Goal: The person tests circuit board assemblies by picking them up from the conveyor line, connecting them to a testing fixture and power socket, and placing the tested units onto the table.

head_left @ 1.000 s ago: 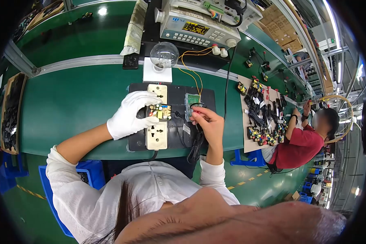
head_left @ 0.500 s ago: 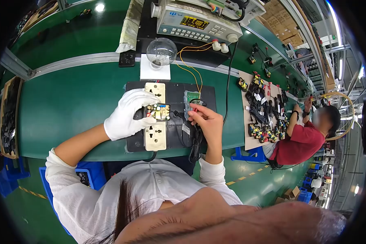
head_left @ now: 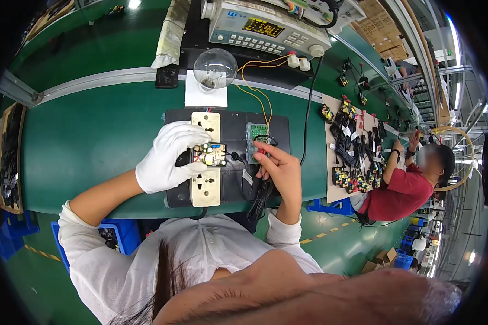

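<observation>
Over green bench (head_left: 92, 141), left hand (head_left: 165, 157) grips circuit board (head_left: 216, 155), right hand (head_left: 282, 167) pinches cable (head_left: 267, 137); worker (head_left: 400, 190) in red near cardboard sheet (head_left: 335, 195).

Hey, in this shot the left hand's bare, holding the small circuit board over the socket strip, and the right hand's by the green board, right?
Not quite: the left hand wears a white glove, as the head view shows. It does hold the small circuit board over the socket strip, with the right hand by the green board.
</observation>
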A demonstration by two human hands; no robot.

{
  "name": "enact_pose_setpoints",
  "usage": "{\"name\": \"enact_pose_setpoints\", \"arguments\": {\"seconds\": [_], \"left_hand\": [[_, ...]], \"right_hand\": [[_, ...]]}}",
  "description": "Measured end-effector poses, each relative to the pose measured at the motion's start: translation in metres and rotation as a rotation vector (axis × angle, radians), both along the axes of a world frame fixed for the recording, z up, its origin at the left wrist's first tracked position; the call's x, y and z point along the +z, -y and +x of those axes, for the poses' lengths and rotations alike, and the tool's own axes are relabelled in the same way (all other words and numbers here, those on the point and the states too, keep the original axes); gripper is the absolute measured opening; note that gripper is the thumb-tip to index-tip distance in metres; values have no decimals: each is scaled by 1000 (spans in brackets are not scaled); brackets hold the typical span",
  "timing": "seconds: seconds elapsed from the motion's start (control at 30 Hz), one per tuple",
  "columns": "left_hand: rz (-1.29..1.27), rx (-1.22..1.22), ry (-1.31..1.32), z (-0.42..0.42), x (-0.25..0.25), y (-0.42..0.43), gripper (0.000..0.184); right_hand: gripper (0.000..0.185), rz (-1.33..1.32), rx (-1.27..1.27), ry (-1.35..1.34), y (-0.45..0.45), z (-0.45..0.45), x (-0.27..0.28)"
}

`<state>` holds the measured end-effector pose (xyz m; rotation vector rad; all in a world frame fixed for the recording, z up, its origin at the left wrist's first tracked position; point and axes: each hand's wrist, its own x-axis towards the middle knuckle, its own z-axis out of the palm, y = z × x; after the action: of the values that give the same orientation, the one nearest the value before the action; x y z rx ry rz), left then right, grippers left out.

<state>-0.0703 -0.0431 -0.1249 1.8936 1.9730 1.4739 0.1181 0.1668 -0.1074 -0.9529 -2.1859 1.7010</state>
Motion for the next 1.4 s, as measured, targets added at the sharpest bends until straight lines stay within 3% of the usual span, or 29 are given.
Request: {"name": "enact_pose_setpoints", "arguments": {"seconds": [0.5,1.4], "left_hand": [[-34,-54,196,-7,0,-5,49],[21,-40,47,-7,-5,-5,49]], "right_hand": [[24,-22,-10,-46,0,-1,-8],[22,118,53,-135,-1,3,-10]]}}
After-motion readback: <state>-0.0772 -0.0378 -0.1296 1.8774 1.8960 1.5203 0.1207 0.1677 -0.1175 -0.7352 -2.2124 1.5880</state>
